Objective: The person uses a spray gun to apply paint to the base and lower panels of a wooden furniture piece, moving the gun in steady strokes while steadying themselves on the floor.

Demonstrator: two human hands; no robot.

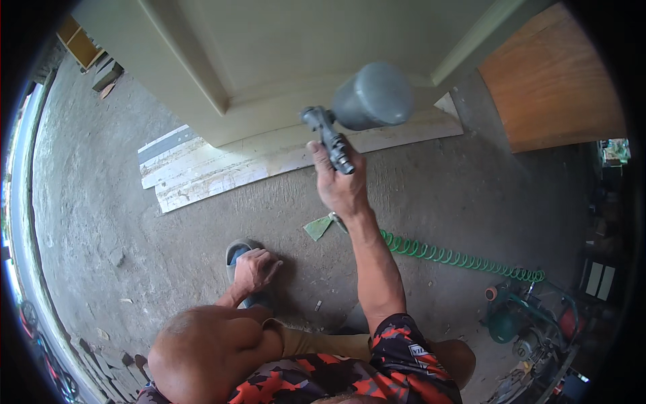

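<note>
My right hand (pixel 342 185) grips a grey metal spray gun (pixel 323 131) with a large grey cup (pixel 373 95) on it, held before an olive-grey panel (pixel 303 40) with raised mouldings. The panel stands over pale, paint-marked boards (pixel 202 175) lying on the concrete. A green coiled hose (pixel 457 257) runs from below my right forearm to a compressor; its gun end is partly hidden. Low at centre left, my left hand (pixel 254 273) is loosely closed above my sandalled foot (pixel 237 248); whether it holds anything is hidden.
A brown wooden board (pixel 548 84) stands at the upper right. The green compressor (pixel 505 322) and other gear crowd the lower right. A small wooden shelf unit (pixel 79 42) is at the upper left. A long ledge (pixel 32 168) edges the concrete floor (pixel 114 222) on the left.
</note>
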